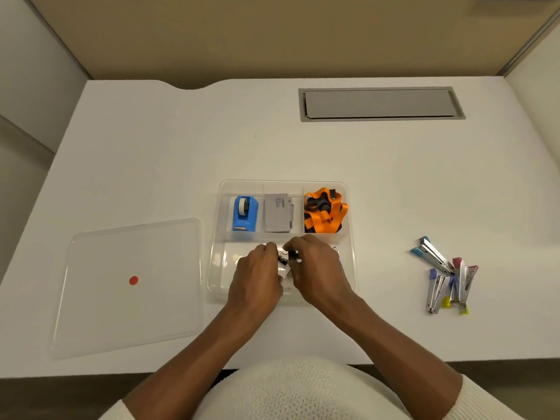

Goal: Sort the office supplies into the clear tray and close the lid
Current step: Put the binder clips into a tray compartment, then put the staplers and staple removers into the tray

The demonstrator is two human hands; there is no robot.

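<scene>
The clear tray (pixel 215 268) sits mid-desk. Its back compartments hold a blue tape dispenser (pixel 245 214), a grey card stack (pixel 277 213) and orange and black lanyards (pixel 325 211). My left hand (pixel 257 275) and my right hand (pixel 315 268) are together over the tray's front compartment, fingers pinched on small black binder clips (pixel 285 259) between them. Most of the clips are hidden by my fingers. The clear lid (pixel 130 286), marked with a red dot, lies flat left of the tray. Several small staplers (pixel 445 275) with coloured ends lie in a heap at the right.
A grey cable hatch (pixel 380 104) is set into the desk at the back right. Partition walls enclose the desk at the back and both sides. The desk's front edge runs just before my body.
</scene>
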